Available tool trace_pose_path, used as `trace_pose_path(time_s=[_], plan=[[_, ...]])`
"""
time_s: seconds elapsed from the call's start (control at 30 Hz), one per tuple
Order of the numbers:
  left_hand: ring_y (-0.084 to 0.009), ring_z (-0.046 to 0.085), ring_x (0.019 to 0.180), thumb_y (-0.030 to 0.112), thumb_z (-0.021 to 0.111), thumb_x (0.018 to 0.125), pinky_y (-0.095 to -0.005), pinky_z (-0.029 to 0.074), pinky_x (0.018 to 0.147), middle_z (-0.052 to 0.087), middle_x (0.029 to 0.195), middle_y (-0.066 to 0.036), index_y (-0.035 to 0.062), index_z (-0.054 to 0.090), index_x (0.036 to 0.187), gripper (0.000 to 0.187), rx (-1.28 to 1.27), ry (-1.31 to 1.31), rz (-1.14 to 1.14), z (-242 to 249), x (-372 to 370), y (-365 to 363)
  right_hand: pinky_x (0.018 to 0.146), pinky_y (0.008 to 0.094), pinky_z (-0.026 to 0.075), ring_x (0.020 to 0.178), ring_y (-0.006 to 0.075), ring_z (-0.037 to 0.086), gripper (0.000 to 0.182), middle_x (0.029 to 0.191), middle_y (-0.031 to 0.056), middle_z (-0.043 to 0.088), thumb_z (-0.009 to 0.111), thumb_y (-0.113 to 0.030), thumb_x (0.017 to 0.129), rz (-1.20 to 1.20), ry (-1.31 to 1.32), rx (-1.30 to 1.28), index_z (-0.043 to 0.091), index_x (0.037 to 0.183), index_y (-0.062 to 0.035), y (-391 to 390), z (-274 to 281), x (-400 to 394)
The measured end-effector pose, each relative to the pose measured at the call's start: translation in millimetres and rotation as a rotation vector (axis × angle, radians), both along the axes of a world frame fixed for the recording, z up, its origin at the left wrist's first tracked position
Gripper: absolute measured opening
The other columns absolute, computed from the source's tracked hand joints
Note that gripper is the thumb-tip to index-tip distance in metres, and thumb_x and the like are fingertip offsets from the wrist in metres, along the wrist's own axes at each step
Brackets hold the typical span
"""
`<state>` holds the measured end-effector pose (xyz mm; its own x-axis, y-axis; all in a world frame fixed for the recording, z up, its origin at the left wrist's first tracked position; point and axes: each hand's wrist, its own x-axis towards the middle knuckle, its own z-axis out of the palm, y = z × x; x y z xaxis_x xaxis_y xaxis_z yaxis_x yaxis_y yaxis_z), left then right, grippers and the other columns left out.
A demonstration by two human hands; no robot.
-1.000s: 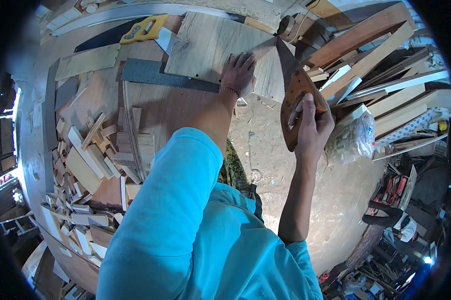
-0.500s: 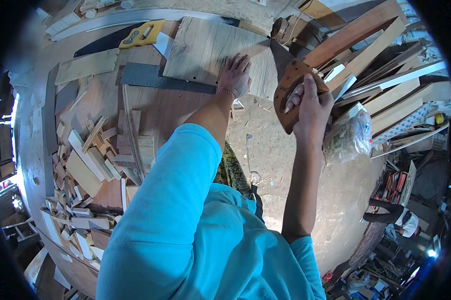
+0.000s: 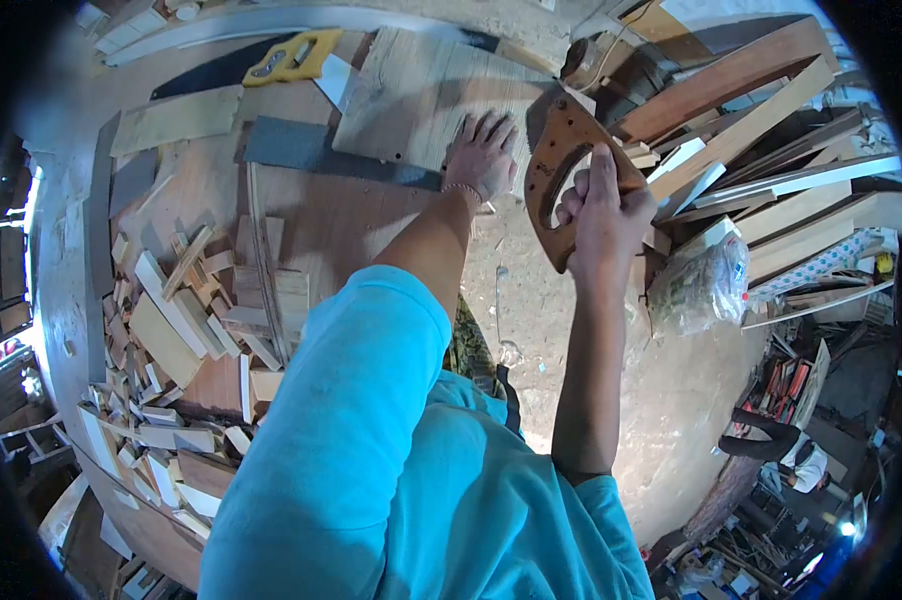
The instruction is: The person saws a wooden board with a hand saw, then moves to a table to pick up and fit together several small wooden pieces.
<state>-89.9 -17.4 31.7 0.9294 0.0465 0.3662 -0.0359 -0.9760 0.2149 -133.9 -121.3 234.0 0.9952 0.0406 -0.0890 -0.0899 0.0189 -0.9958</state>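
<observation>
Right hand [image 3: 599, 215] clenched around the brown wooden handle of a handsaw [image 3: 556, 165], forefinger stretched along the grip, blade hidden past the handle at the edge of a pale board [image 3: 421, 90]. Left hand [image 3: 483, 155] just beside that grip, grasping nothing, fingers spread and pressed flat on the board's near corner. Dark strip [image 3: 311, 150] along the board's near edge, yellow-handled saw [image 3: 281, 60] beyond, heap of wood offcuts [image 3: 181, 320] well off to the left, plastic bag [image 3: 696, 280] right of the grip.
</observation>
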Motion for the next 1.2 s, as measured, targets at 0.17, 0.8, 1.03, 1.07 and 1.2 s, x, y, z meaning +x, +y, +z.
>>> trace_pose_path(time_s=[0.17,0.8,1.03,1.07,1.2], plan=[[-0.0265,0.031,0.124,0.024,0.052,0.073,-0.0465,0.020,0.103,0.040,0.132,-0.008,0.0052,0.049,0.119,0.049,-0.147,-0.024,0.003,5.8,0.1,-2.9,0.038,0.0205,0.030,0.045,0.0031,0.040,0.015,0.053,-0.0031,0.044,0.051,-0.012,0.087,0.027,-0.107,-0.252,0.056,0.085,0.0020,-57.8,8.5,-3.1],[-0.0258,0.031,0.125,0.021,0.050,0.073,-0.0483,0.020,0.104,0.037,0.134,-0.007,0.0052,0.045,0.124,0.053,0.037,-0.013,-0.034,3.5,-1.2,-5.1,0.044,0.0365,0.038,0.043,0.0202,0.049,0.027,0.049,0.0167,0.049,0.057,-0.007,0.077,-0.235,-0.259,-0.417,0.054,0.097,0.0100,-31.8,-40.2,-26.9],[-0.0262,0.035,0.123,0.018,0.050,0.074,-0.0474,0.023,0.102,0.040,0.132,-0.009,0.0061,0.046,0.122,0.049,-0.024,0.020,0.006,5.6,1.0,-2.7,0.049,0.0355,0.044,0.048,0.0269,0.057,0.034,0.054,0.0201,0.053,0.057,-0.007,0.076,-0.122,-0.387,-0.462,0.052,0.105,0.0102,-32.5,-61.3,-8.7],[-0.0256,0.030,0.125,0.024,0.049,0.075,-0.0456,0.019,0.104,0.035,0.136,-0.007,0.0075,0.045,0.124,0.052,-0.036,0.063,-0.016,0.5,0.9,0.0,0.050,0.0358,0.045,0.049,0.0296,0.058,0.036,0.055,0.0212,0.054,0.057,-0.007,0.076,-0.095,-0.349,-0.436,0.051,0.107,0.0101,-33.8,-64.1,-9.0],[-0.0258,0.030,0.125,0.023,0.047,0.078,-0.0465,0.021,0.103,0.038,0.134,-0.008,0.0072,0.046,0.122,0.048,0.031,0.068,-0.022,4.4,0.1,-3.2,0.056,0.0384,0.048,0.060,0.0368,0.060,0.045,0.064,0.0247,0.057,0.059,-0.007,0.071,-0.040,-0.243,-0.457,0.047,0.111,0.0096,-48.4,-60.1,-9.4]])
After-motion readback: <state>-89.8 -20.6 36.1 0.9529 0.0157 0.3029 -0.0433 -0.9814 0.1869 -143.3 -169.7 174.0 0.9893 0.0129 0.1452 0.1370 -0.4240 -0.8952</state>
